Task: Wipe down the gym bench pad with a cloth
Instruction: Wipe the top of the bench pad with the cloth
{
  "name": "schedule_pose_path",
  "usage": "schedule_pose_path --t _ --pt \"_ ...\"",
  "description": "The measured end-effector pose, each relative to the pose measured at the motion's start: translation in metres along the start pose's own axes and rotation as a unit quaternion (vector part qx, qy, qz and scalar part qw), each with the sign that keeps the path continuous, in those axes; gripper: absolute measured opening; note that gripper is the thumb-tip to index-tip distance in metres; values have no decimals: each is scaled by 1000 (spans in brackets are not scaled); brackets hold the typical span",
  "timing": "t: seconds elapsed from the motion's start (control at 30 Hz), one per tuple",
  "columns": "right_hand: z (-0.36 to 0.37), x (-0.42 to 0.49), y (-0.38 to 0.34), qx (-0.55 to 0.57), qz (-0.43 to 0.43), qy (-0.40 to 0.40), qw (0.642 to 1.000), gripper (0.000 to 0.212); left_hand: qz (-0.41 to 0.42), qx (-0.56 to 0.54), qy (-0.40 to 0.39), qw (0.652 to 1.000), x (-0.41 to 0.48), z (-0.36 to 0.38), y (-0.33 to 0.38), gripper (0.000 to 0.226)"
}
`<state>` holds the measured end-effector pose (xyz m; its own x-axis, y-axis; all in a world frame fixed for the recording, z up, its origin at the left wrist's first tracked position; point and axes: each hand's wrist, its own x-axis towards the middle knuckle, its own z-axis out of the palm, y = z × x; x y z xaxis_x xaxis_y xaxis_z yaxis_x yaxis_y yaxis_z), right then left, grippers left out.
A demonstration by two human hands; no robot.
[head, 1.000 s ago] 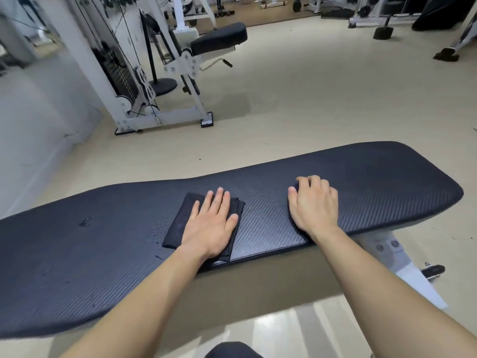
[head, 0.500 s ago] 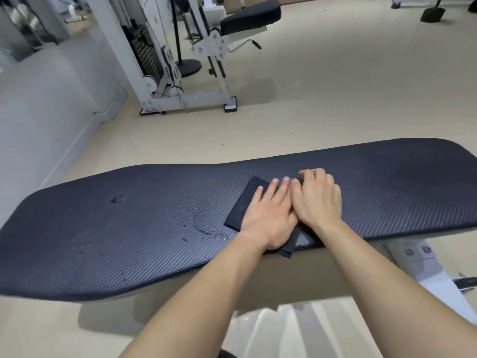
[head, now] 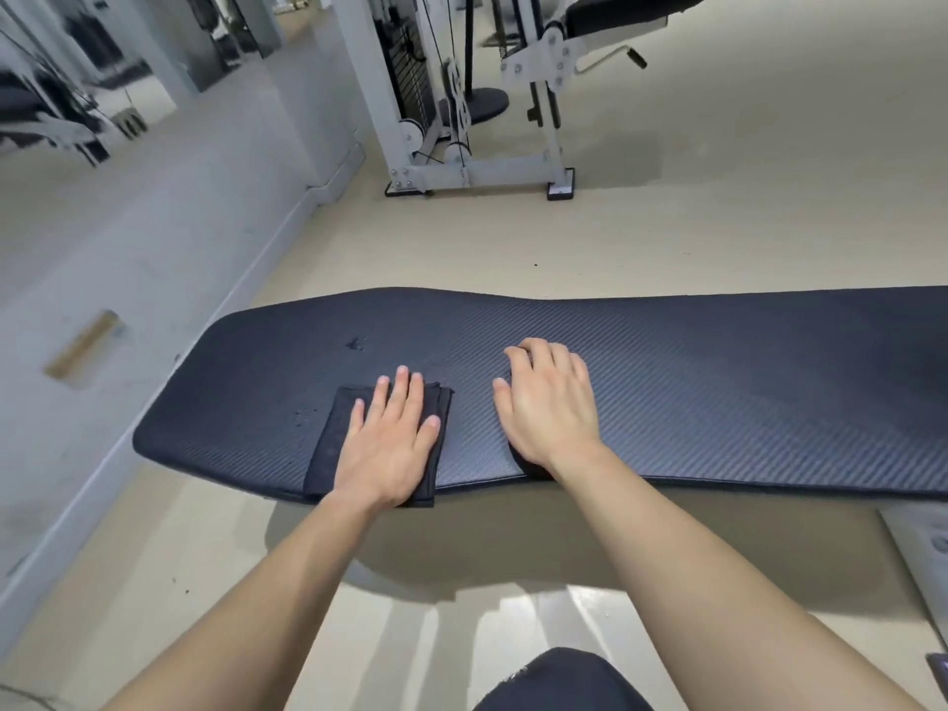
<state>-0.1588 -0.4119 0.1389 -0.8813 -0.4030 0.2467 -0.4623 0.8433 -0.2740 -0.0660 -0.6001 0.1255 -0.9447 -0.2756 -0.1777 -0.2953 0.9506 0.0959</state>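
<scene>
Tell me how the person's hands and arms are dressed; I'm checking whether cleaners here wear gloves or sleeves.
Neither: the left hand and right hand are bare, with no gloves. Both forearms are uncovered as far as the frame shows, with no sleeve cuffs in view. No watch, bracelet or ring is visible on either wrist or on the fingers. Nails look short and unpainted.

Dark ribbed bench pad [head: 692,382] is lying flat and long, running off frame right, with droplets sitting near its left end. Folded dark cloth [head: 328,443] is lying flat at the pad's near-left edge, slightly overhanging it.
</scene>
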Motion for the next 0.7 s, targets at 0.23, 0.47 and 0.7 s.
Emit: schedule_pose_path --t 0.23,0.47,0.7 --pt "-14 -4 49 17 77 21 997 45 99 28 12 995 -6 8 89 65" --pt "-17 9 70 12 110 45 993 44 238 87 -17 967 52 5 177 73" --pt "-4 43 73 3 151 28 988 45 323 97 11 941 97 3 177 74"
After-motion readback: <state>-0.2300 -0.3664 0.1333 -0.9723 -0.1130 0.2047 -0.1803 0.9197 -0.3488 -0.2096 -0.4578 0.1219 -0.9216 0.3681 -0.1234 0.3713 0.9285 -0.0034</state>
